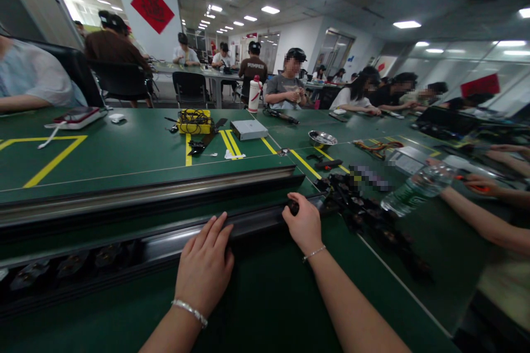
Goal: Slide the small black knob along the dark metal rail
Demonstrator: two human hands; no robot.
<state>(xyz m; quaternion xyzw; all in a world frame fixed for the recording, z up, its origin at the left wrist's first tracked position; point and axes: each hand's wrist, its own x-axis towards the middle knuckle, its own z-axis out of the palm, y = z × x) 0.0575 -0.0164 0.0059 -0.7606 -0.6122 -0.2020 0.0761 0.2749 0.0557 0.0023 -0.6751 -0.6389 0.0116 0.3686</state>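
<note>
A long black channel [252, 220] lies across the green table in front of me. My left hand [206, 259] rests flat on it with the fingers stretched out and close together. At the channel's right end, my right hand [305, 222] is curled with thumb and fingers round a small dark part [293, 208], mostly hidden by the hand. Several black round parts with brass-coloured centres [74, 263] sit in a row inside the channel's left portion. A second long channel [165, 190] with a metallic inner face lies behind, roughly parallel to the first.
A heap of black parts [372, 209] lies right of my right hand, beside a tilted water bottle [418, 190]. Behind are a metal bowl [322, 138], a grey box [249, 129] and a yellow holder with cables [194, 121]. A co-worker's arm [480, 209] reaches in from the right.
</note>
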